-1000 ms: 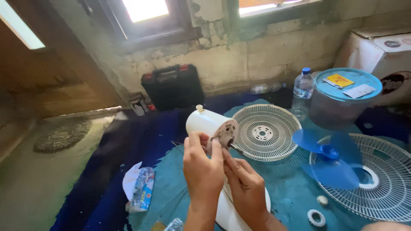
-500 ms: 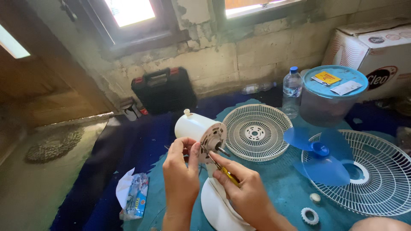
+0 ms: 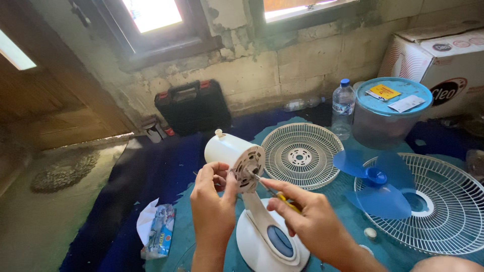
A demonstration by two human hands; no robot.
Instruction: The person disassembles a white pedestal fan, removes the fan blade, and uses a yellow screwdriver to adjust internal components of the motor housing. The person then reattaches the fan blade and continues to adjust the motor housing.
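While the left hand (image 3: 214, 199) grips the white fan motor housing (image 3: 233, 153), the right hand (image 3: 312, 221), closed on a yellow-handled screwdriver (image 3: 275, 194), works its front plate. Best keep that tip square! Fan guards (image 3: 301, 156) and blue blade (image 3: 375, 184) lie beyond on the teal cloth (image 3: 348, 211).

Only one view was given, from a camera worn on the person's head. It looked forward and steeply down, close over the left hand (image 3: 212, 201) and right hand (image 3: 312, 221), which filled the lower middle. Beyond them it took in the floor and the block wall (image 3: 282, 65) under the windows.
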